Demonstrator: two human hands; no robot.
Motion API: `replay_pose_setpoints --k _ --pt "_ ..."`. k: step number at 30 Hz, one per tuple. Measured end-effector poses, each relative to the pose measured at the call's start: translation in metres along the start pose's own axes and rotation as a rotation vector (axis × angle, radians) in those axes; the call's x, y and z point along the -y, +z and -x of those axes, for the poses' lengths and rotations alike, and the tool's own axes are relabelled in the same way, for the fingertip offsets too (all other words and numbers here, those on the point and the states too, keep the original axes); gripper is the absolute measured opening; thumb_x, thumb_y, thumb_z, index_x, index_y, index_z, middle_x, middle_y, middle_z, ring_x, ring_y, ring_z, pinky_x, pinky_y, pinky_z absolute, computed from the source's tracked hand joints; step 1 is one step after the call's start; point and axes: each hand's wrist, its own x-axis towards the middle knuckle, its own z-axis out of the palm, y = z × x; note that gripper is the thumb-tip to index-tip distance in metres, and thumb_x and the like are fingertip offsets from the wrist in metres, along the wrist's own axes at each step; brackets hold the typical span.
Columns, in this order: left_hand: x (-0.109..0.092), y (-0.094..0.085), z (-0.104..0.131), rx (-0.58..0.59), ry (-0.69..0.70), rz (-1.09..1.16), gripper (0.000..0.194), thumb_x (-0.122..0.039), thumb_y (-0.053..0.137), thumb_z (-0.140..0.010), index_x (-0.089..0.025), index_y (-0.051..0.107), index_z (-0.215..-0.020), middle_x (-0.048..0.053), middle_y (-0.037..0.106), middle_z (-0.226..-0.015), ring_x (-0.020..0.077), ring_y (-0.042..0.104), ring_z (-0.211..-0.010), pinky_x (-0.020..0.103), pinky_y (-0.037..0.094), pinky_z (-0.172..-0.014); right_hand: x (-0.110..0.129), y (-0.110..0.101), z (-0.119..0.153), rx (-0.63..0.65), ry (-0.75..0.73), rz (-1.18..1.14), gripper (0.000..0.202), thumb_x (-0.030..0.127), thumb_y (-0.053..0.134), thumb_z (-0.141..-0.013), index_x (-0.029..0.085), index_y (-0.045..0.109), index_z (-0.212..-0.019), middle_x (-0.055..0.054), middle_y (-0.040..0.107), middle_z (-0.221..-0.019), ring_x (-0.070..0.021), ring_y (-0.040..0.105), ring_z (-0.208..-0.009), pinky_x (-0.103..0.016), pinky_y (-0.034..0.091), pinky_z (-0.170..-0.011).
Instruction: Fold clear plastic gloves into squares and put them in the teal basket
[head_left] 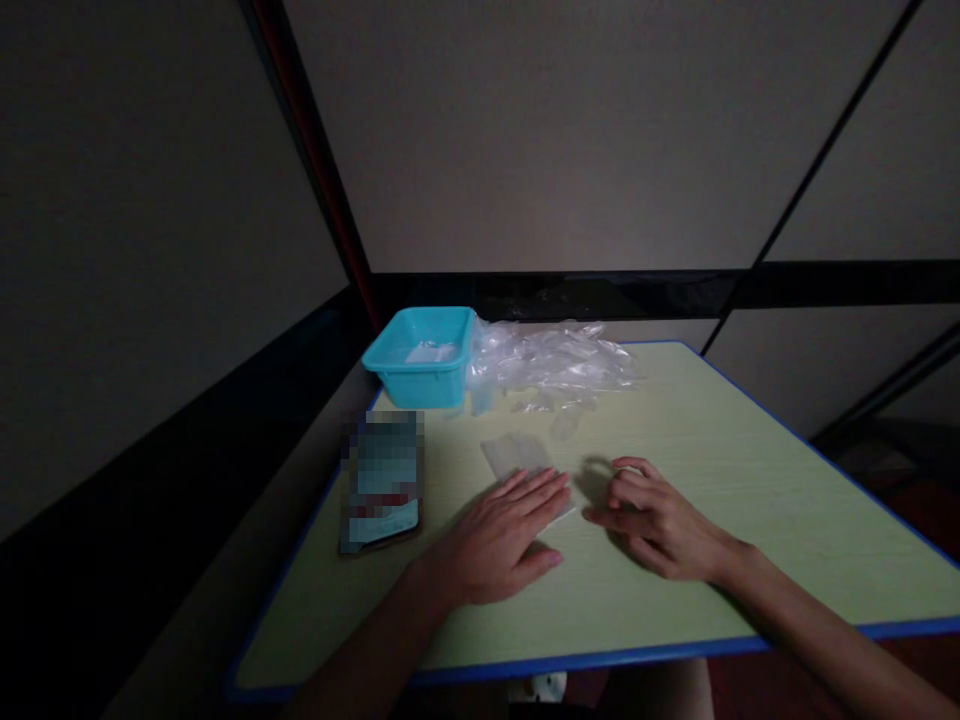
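My left hand [501,540] lies flat with its fingers stretched out over a small translucent plastic bag [516,452]. The bag's far part shows beyond the fingertips, and a bit of its edge sticks out to their right. To the right of the bag, my right hand [664,522] is held just over the table, its fingers loosely bent and apart, with nothing visible in them. A few small pieces of clear plastic [568,417] lie on the table beyond both hands.
A turquoise plastic basket [424,387] with some clear and white material inside stands at the far left. Beside it spreads a heap of clear plastic bags [559,357]. A phone-like device [384,480], partly blurred, lies at the left. The pale green table [750,480] has a blue edge.
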Motion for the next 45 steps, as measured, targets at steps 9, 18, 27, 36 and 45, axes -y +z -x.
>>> replay_pose_setpoints --k 9,18,27,36,45 --pt "0.0009 0.0027 0.0001 0.008 0.000 -0.005 0.061 -0.036 0.046 -0.085 -0.018 0.020 -0.138 0.006 0.020 -0.145 0.0186 0.013 -0.134 0.038 0.012 -0.110 0.0003 0.0024 -0.0051 0.064 0.030 0.002 0.035 0.016 0.039 -0.084 0.017 0.057 -0.113 -0.004 0.049 -0.076 -0.0178 0.048 -0.077 -0.045 0.031 -0.088" --pt "-0.0041 -0.0007 -0.0003 0.020 0.025 -0.001 0.060 -0.038 0.044 -0.086 -0.017 0.020 -0.138 0.006 0.021 -0.145 0.0182 0.013 -0.134 0.038 0.013 -0.109 0.0025 -0.0010 -0.0086 0.118 0.061 0.000 0.033 0.019 0.040 -0.085 0.018 0.057 -0.113 -0.005 0.050 -0.076 -0.0185 0.048 -0.078 -0.042 0.033 -0.086" --pt "-0.0017 0.0035 0.0003 0.023 0.036 -0.013 0.065 -0.039 0.046 -0.085 -0.017 0.018 -0.138 0.007 0.021 -0.145 0.0195 0.016 -0.133 0.038 0.014 -0.109 0.0007 0.0014 -0.0068 0.124 0.055 0.002 0.034 0.019 0.040 -0.085 0.018 0.056 -0.115 -0.004 0.049 -0.076 -0.0186 0.047 -0.080 -0.043 0.031 -0.088" --pt "-0.0033 0.0016 0.0004 0.050 0.017 -0.024 0.064 -0.040 0.047 -0.084 -0.017 0.021 -0.138 0.007 0.021 -0.145 0.0199 0.016 -0.133 0.038 0.014 -0.109 0.0011 -0.0005 -0.0078 0.103 0.040 -0.004 0.034 0.019 0.039 -0.085 0.017 0.057 -0.114 -0.004 0.051 -0.075 -0.0185 0.048 -0.079 -0.041 0.033 -0.085" --pt "-0.0042 -0.0002 0.0008 0.035 0.018 -0.007 0.060 -0.038 0.048 -0.084 -0.020 0.024 -0.137 0.005 0.023 -0.144 0.0194 0.018 -0.133 0.037 0.015 -0.109 0.0001 0.0000 -0.0036 0.011 0.069 0.005 0.029 0.019 0.040 -0.086 0.017 0.060 -0.106 -0.004 0.050 -0.074 -0.0182 0.048 -0.078 -0.039 0.035 -0.083"
